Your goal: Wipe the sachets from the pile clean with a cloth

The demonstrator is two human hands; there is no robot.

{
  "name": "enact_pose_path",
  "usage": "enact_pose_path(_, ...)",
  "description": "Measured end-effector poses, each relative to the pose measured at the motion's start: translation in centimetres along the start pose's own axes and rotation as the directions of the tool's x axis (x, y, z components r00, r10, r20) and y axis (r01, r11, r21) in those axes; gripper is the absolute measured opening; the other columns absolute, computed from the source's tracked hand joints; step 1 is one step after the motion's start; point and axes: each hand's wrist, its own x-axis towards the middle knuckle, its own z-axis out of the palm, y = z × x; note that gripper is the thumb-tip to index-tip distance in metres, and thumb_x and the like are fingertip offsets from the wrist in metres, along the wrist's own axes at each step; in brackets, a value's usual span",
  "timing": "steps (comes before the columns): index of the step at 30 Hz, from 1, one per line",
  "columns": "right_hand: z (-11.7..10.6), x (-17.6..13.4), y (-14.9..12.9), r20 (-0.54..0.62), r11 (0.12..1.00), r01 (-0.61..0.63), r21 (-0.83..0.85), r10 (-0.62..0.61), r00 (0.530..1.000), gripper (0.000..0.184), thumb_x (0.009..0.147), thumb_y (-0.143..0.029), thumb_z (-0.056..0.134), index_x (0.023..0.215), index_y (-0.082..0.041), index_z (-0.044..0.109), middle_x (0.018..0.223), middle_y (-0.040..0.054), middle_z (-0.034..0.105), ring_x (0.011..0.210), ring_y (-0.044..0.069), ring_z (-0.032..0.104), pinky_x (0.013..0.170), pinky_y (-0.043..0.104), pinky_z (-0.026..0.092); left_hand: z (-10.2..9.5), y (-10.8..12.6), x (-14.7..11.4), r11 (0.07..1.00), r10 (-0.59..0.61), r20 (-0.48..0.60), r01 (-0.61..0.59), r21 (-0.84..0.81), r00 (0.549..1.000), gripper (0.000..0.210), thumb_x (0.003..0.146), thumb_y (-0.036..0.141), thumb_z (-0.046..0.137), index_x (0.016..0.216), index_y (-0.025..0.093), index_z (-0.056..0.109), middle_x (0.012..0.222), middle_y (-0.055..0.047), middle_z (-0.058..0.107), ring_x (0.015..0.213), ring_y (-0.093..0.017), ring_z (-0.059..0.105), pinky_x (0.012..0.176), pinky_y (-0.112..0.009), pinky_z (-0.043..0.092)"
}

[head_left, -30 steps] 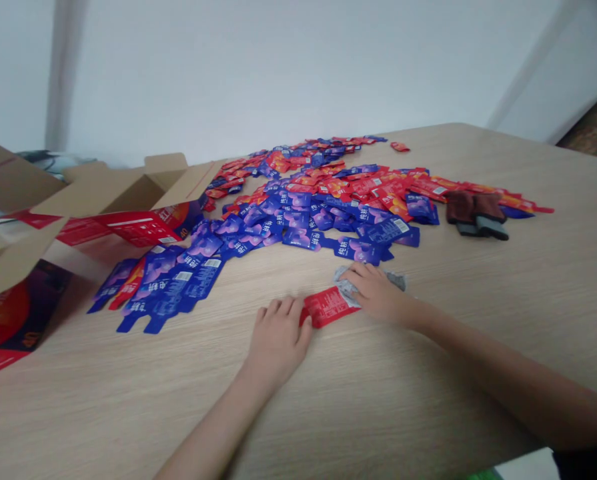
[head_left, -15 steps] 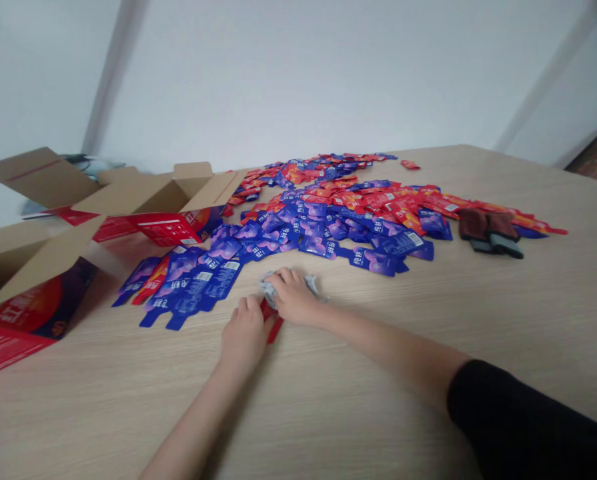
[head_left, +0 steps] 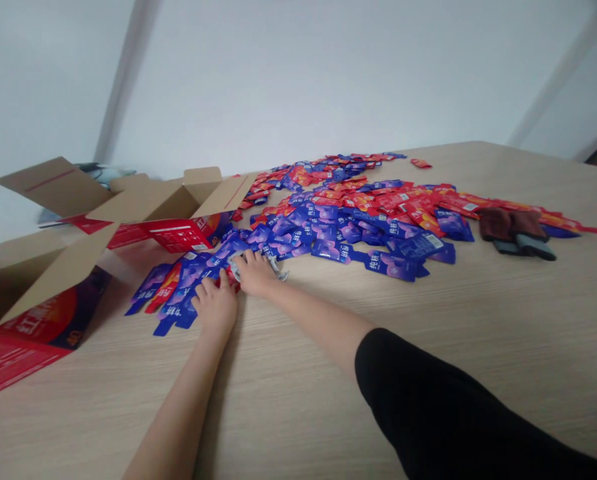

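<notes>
My right hand (head_left: pixel 255 273) is closed on a crumpled grey cloth (head_left: pixel 281 272) and presses it down beside a red sachet (head_left: pixel 234 285). Most of that sachet is hidden under my hands. My left hand (head_left: pixel 217 305) rests against its left side, the fingers bent and somewhat spread over the right end of a row of flat blue sachets (head_left: pixel 181 300). One red and orange sachet (head_left: pixel 165 289) lies among the blue ones of this row.
Two opened cardboard cartons (head_left: pixel 53 313) (head_left: pixel 178 230) stand at left, flaps spread. A large heap of blue and red sachets (head_left: pixel 348 223) stretches across the table's back. Dark red and grey gloves (head_left: pixel 515 233), apparently folded, lie at its right. A lone red sachet (head_left: pixel 421 163) is farther back.
Both hands have moved left and a little away from me, taking the cloth and the red sachet to the row of blue sachets. The view has shifted slightly.
</notes>
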Motion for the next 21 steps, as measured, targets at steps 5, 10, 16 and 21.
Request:
enact_pose_path(5, -3.1, -2.1, 3.1, 0.036, 0.999, -0.031, 0.026, 0.03, 0.999, 0.036, 0.091, -0.032, 0.057, 0.124, -0.017, 0.055, 0.123, 0.0098, 0.058, 0.105, 0.022, 0.059, 0.088, 0.044, 0.051, -1.9, 4.9, 0.1, 0.987, 0.134, -0.057, -0.138, -0.087, 0.989, 0.043, 0.092, 0.018, 0.036, 0.133, 0.017, 0.05, 0.124, -0.022, 0.05, 0.112, -0.04, 0.047, 0.083, -0.055, 0.041)
enact_pose_path(10, -10.6, -10.3, 10.9, 0.035, 0.986, -0.15, 0.071, 0.148, 0.988, 0.042, 0.083, -0.007, 0.049, 0.124, -0.017, 0.053, 0.119, 0.0124, 0.055, 0.112, 0.024, 0.053, 0.096, 0.04, 0.045, -4.4, 14.3, 0.4, 0.836, 0.505, -0.036, -0.499, -0.229, 0.863, 0.037, 0.09, 0.012, 0.039, 0.119, 0.02, 0.061, 0.121, -0.013, 0.058, 0.112, -0.029, 0.052, 0.091, -0.045, 0.042)
enact_pose_path(16, -19.1, -21.2, 18.7, -0.034, 0.941, -0.26, 0.215, 0.274, 0.961, 0.032, 0.089, -0.015, 0.042, 0.12, -0.02, 0.05, 0.118, 0.0111, 0.054, 0.112, 0.023, 0.052, 0.099, 0.042, 0.041, -3.4, 24.6, -0.8, 0.556, 0.799, -0.007, -0.742, -0.374, 0.602, 0.044, 0.093, 0.021, 0.043, 0.136, 0.026, 0.05, 0.142, -0.004, 0.051, 0.128, -0.021, 0.045, 0.099, -0.037, 0.041)
enact_pose_path(21, -20.7, -24.2, 20.2, -0.062, 0.895, -0.344, 0.283, 0.375, 0.925, 0.025, 0.09, -0.021, 0.044, 0.114, -0.021, 0.051, 0.111, 0.0094, 0.056, 0.108, 0.024, 0.053, 0.096, 0.043, 0.042, -2.5, 25.8, -4.2, 0.582, 0.79, 0.055, -0.717, -0.384, 0.611, 0.044, 0.097, 0.028, 0.037, 0.139, 0.017, 0.048, 0.145, -0.009, 0.05, 0.132, -0.028, 0.042, 0.107, -0.048, 0.034)
